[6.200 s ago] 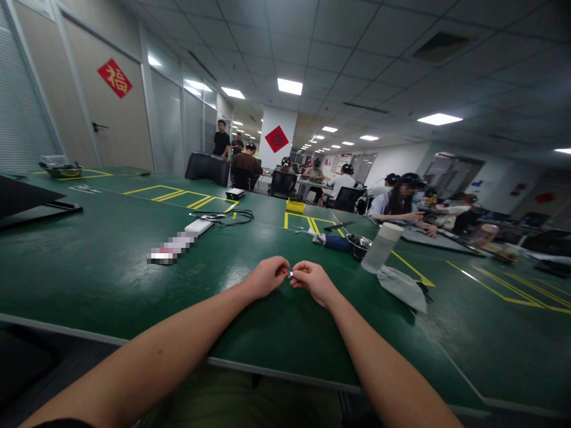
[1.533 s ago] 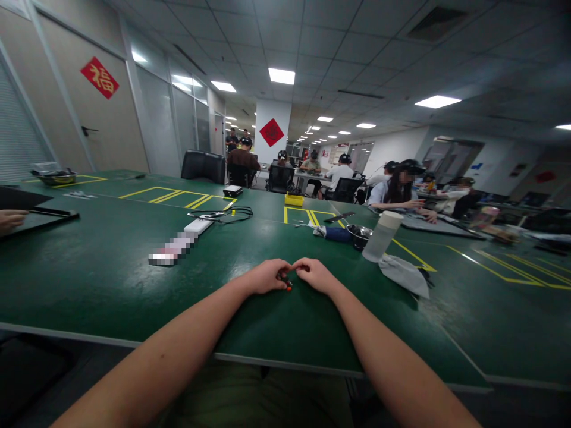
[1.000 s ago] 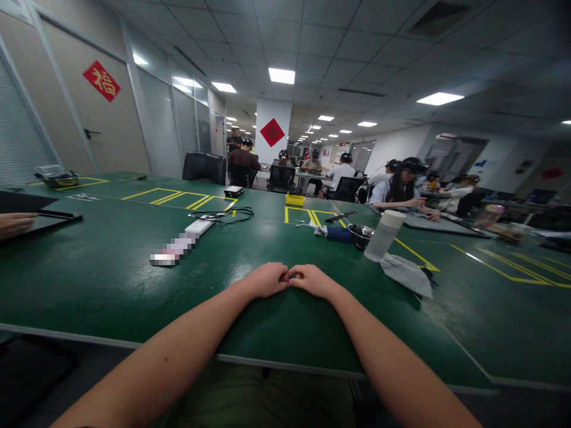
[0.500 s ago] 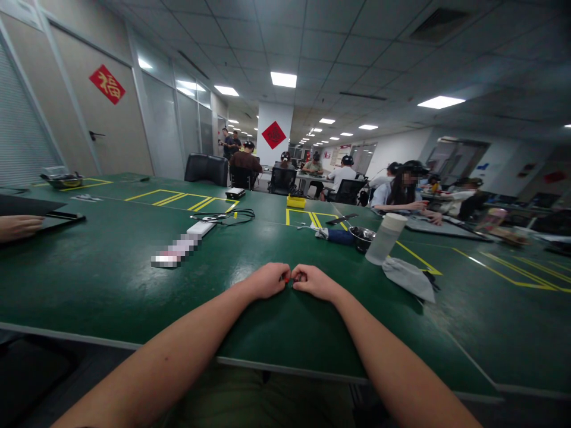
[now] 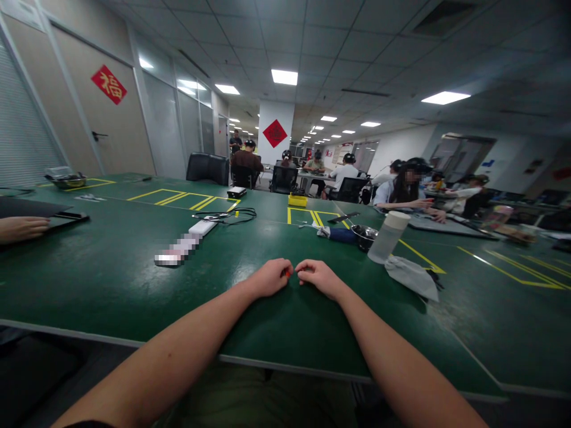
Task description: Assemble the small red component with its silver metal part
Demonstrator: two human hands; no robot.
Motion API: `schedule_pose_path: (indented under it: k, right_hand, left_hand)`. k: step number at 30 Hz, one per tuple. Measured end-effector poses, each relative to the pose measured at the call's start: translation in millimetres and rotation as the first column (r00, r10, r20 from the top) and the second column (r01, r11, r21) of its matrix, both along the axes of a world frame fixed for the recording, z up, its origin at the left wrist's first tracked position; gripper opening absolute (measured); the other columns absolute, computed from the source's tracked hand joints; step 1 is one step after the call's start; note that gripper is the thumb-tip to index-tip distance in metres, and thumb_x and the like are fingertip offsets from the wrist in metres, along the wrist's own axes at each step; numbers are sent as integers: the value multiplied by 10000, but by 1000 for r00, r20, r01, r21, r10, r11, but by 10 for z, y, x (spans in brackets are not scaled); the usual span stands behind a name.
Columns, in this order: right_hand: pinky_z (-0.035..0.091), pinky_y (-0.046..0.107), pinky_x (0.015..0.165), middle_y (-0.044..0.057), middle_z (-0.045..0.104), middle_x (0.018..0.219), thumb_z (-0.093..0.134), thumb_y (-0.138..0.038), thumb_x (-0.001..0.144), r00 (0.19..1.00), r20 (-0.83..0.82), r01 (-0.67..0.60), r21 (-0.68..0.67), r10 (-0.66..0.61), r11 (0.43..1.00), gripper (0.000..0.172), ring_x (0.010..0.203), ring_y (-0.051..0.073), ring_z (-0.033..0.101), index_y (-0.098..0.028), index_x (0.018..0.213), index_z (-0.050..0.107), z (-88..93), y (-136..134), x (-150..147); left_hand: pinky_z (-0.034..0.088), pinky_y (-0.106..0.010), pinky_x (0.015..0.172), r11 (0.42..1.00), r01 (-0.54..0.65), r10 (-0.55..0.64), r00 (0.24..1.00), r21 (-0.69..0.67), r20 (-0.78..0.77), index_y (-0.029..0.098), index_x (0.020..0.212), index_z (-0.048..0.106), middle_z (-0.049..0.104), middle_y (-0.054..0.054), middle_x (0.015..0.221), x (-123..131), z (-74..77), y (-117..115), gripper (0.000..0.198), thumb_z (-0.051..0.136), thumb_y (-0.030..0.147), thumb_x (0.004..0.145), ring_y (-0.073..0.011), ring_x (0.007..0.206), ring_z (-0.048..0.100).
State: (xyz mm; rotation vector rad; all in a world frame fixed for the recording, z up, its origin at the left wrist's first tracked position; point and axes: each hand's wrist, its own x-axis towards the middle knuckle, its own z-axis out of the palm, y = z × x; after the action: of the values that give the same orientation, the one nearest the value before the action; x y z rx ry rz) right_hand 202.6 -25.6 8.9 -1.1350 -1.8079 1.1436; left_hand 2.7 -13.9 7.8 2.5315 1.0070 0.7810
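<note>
My left hand (image 5: 273,277) is closed in a pinch above the green table (image 5: 250,249). A small orange-red piece (image 5: 288,273) shows at its fingertips, mostly covered, so its kind is unclear. Just to the right, with a narrow gap between, my right hand (image 5: 320,278) has its fingers curled in toward the thumb. Whatever it may hold is hidden or too small to make out.
Right of my hands stand a translucent bottle (image 5: 387,239), a metal bowl (image 5: 364,236) and a grey cloth pouch (image 5: 411,277). Leftward lie a white power strip (image 5: 203,226) and black cable (image 5: 232,215). Another person's hand (image 5: 24,228) rests at far left.
My hands have parted slightly, the right one shifting a little to the right and up. The orange-red piece stays at my left fingertips. The whole view has shifted slightly.
</note>
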Motion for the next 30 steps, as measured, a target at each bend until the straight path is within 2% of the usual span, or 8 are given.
schedule_pose_path:
  k: [8, 17, 24, 30]
  right_hand:
    - [427, 252, 608, -8, 606, 676, 641, -280, 712, 1000, -21, 13, -1, -13, 1000, 215, 596, 124, 555, -153, 885, 622, -31, 21, -40]
    - [419, 233, 590, -2, 615, 725, 609, -207, 706, 997, -74, 16, -53, -20, 998, 195, 612, 115, 553, -163, 896, 606, -93, 56, -69]
    - [434, 249, 614, 21, 640, 810, 602, -210, 729, 998, -57, -4, -41, 1, 999, 202, 653, 129, 569, -173, 928, 603, -93, 76, -95]
    - [426, 261, 619, 12, 608, 742, 579, -213, 768, 999, -2, 40, -11, -40, 999, 171, 656, 142, 555, -179, 934, 608, -60, 22, -109]
  left_hand:
    - [400, -228, 639, 992, -77, 88, 990, -96, 113, 176, 826, 584, 600, -6, 759, 47, -1, -31, 167, 489, 77, 729, -134, 704, 534]
    - [362, -212, 585, 980, -22, 62, 979, -199, 196, 170, 828, 579, 564, 15, 702, 37, -83, 38, 209, 474, 56, 687, -112, 638, 493]
    - [355, -206, 562, 949, 47, 38, 965, -313, 259, 165, 806, 570, 540, 22, 673, 40, -67, 30, 155, 494, 83, 698, -100, 605, 474]
    - [362, -200, 556, 914, 92, 35, 952, -395, 303, 158, 817, 569, 540, 19, 681, 23, -53, 47, 126, 504, 109, 721, -96, 607, 479]
